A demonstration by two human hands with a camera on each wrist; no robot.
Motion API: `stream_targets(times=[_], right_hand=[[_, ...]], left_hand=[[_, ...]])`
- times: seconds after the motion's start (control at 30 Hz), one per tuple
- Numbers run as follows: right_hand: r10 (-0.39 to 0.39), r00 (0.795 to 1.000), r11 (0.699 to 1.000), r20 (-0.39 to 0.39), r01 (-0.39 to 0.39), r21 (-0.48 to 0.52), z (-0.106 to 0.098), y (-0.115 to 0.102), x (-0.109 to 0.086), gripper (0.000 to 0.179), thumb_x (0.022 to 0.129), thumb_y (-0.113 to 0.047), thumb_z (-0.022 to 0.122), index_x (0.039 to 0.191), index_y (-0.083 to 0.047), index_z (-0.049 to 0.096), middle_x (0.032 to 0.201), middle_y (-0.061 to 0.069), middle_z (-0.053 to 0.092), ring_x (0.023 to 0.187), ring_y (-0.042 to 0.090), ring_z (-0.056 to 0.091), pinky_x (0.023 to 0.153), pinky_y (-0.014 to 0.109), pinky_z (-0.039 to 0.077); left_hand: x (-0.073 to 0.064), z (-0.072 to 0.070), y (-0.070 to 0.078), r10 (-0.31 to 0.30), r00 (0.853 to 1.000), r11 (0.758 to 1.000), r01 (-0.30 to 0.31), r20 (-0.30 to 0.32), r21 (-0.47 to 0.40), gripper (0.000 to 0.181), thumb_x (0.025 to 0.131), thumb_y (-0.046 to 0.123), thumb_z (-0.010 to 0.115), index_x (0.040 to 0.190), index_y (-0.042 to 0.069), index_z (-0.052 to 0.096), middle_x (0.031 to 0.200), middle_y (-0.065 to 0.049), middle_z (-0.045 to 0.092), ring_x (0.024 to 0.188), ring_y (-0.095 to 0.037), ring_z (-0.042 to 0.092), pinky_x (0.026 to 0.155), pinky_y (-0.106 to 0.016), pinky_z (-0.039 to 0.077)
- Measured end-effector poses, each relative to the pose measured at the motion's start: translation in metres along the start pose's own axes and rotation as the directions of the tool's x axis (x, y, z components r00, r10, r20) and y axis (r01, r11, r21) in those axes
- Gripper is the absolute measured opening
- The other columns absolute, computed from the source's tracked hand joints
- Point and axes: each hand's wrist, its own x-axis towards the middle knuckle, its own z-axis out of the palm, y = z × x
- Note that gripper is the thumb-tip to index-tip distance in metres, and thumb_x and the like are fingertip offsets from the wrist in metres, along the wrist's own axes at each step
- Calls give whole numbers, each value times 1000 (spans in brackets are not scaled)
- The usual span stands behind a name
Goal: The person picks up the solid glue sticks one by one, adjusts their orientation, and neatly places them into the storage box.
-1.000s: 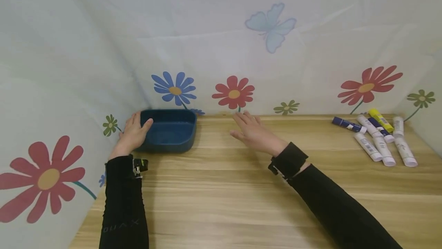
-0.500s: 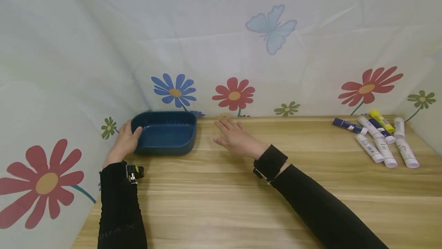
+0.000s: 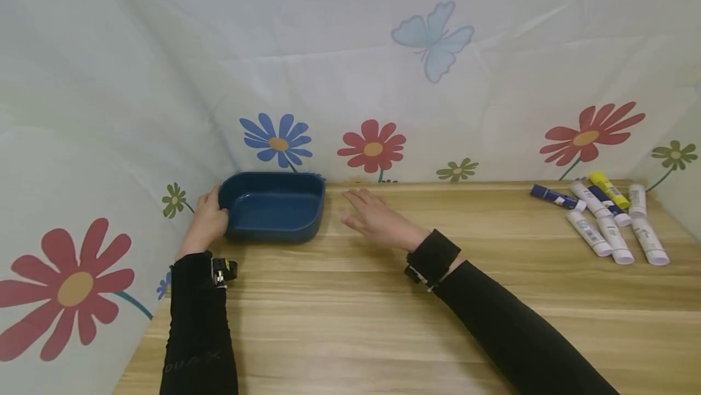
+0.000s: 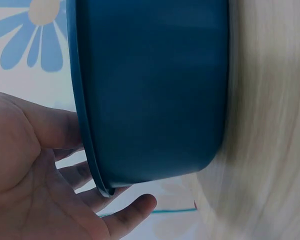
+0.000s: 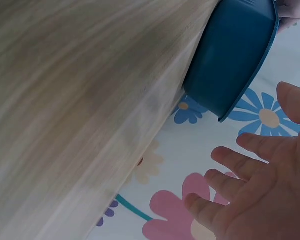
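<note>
One blue basin (image 3: pixel 271 235); five white tubes (image 3: pixel 587 232), two dark blue tubes (image 3: pixel 555 197), one yellow tube (image 3: pixel 609 190); one printed butterfly (image 3: pixel 438 44).

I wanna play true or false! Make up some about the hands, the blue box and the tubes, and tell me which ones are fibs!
1. The left hand holds the side of the blue box. True.
2. Both hands are touching the box. False: the right hand is apart from it.
3. One of the tubes on the table is yellow. True.
4. The tubes are inside the box. False: they are in a group at the table's right side.
5. All the printed flowers are red. False: one is a blue flower.
6. Both sleeves are black. True.
</note>
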Motion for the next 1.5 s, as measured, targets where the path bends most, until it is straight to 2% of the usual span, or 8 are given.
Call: stream_targets(times=[0.17,0.43,0.57,0.73,1.07,1.27,1.37,1.5], right_hand=[[14,1000,1000,-16,-14,21,-4,7,-5,66,102,-38,49,155,-6,27,159,18,28,150,36,21,123,53,19],[11,999,997,-52,-7,71,-5,20,-14,65,103,-35,49,153,-1,28,158,22,28,148,40,23,122,55,22],[19,999,989,-42,-12,149,-5,28,-20,65,103,-33,48,154,0,25,160,22,25,149,39,22,122,56,22],[68,997,969,-38,-57,242,-11,40,-31,66,103,-36,47,156,-6,21,162,18,22,150,36,22,121,55,23],[94,993,971,-64,-77,225,-26,58,-46,66,104,-38,45,157,-11,18,162,18,20,150,36,21,121,57,23],[83,993,972,-83,-62,226,-30,64,-57,67,103,-35,48,157,-8,18,162,20,22,150,38,21,120,58,24],[71,993,973,-94,-48,226,-32,68,-65,67,103,-32,49,157,-6,18,161,20,21,149,39,21,120,59,23],[84,991,974,-107,-59,217,-34,74,-75,67,103,-33,49,157,-7,18,161,21,22,149,39,22,119,60,24]], left_hand=[[3,6,12,14,1000,1000,-15,16,25,65,101,11,30,157,2,-2,157,-36,7,144,-54,13,116,-68,18],[4,20,29,94,995,994,-95,11,50,63,98,6,30,154,-8,3,156,-37,10,146,-51,12,121,-59,16],[3,30,41,115,993,993,-116,25,30,62,98,4,29,153,-9,4,156,-37,12,146,-50,14,121,-57,18],[5,40,56,146,988,988,-148,41,34,61,100,5,30,154,-7,4,156,-35,15,145,-49,18,120,-58,21],[4,49,74,191,980,979,-194,46,62,60,101,5,31,154,-6,7,154,-34,21,143,-48,26,120,-56,25],[4,59,83,246,967,968,-249,58,42,56,101,4,31,154,-4,14,155,-32,23,144,-46,26,120,-55,26],[5,63,87,277,960,960,-278,41,28,53,101,3,31,153,-3,20,155,-29,26,146,-43,23,121,-54,24],[6,68,93,317,948,948,-317,-13,22,49,100,1,34,149,-4,29,150,-27,35,144,-40,30,120,-52,27]])
